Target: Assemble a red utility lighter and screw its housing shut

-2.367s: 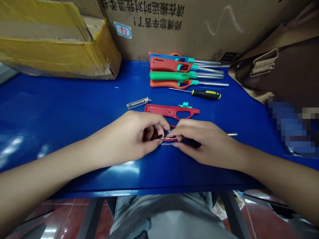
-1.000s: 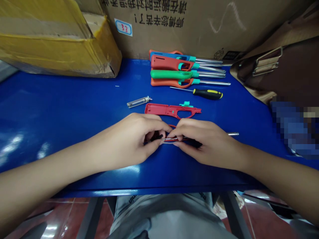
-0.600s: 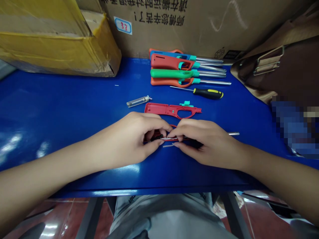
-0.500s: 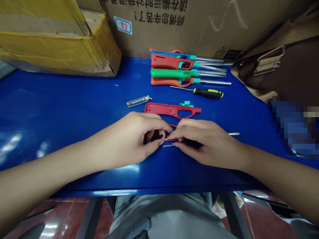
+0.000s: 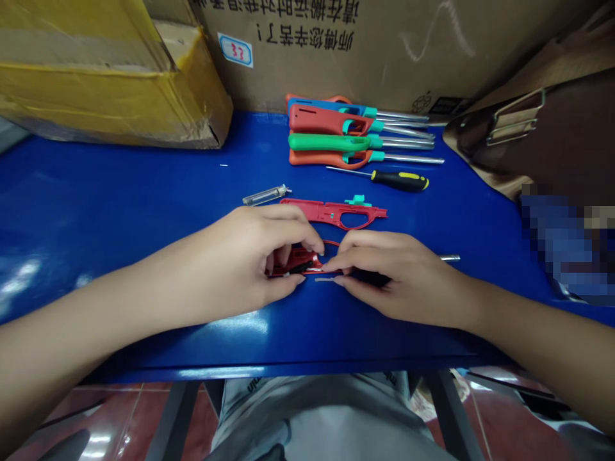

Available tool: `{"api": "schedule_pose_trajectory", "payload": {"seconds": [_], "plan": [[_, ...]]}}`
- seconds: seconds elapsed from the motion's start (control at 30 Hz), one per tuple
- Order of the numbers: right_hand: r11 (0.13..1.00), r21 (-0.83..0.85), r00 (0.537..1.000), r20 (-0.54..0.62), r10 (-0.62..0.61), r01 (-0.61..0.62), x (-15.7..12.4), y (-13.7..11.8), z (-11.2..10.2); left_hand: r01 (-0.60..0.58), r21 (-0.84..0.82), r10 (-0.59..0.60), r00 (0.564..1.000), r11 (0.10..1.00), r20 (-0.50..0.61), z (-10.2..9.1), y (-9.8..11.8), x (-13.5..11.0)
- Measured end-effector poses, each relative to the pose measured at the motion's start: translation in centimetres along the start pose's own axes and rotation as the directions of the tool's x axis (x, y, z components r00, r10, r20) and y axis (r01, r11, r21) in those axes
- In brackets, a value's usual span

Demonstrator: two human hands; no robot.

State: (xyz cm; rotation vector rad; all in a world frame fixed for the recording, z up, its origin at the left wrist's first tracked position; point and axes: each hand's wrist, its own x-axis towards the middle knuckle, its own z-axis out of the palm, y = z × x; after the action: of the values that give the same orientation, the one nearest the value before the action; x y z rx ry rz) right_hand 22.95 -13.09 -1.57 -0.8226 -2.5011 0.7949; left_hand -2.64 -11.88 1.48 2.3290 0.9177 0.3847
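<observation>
Two hands meet at the near middle of the blue desk (image 5: pixel 120 192): left hand (image 5: pixel 250 256) clamps a red lighter shell (image 5: pixel 300 261), right hand (image 5: pixel 389 272) pinches a thin wire (image 5: pixel 327 279), seemingly mid-fitting; seating it needs fine alignment.

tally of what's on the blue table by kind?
Whole lighters: 5, stacked at the back
Red lighter shells: 2, one loose, one in both hands
Screwdriver: 1
Clear tube: 1
Cardboard boxes: 2
Brown bag: 1
Total: 12
</observation>
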Motion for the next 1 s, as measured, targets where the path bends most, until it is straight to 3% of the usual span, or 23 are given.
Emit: {"api": "schedule_pose_trajectory", "payload": {"seconds": [0.23,0.67,1.0], "plan": [[1.000,-0.002,1.000,0.000,0.007,-0.007,0.0,0.0,0.1,-0.004,0.071,-0.002,0.996,0.997,0.085,-1.0,0.2,-0.4],[1.000,0.020,1.000,-0.002,0.006,-0.006,0.1,-0.1,0.1,-0.085,0.103,0.088,0.996,0.991,-0.025,-0.9,0.0,-0.2],[1.000,0.009,1.000,-0.008,-0.004,0.004,0.1,0.0,0.1,-0.064,0.041,0.070,0.984,0.997,-0.165,0.0,0.0,0.2]]}}
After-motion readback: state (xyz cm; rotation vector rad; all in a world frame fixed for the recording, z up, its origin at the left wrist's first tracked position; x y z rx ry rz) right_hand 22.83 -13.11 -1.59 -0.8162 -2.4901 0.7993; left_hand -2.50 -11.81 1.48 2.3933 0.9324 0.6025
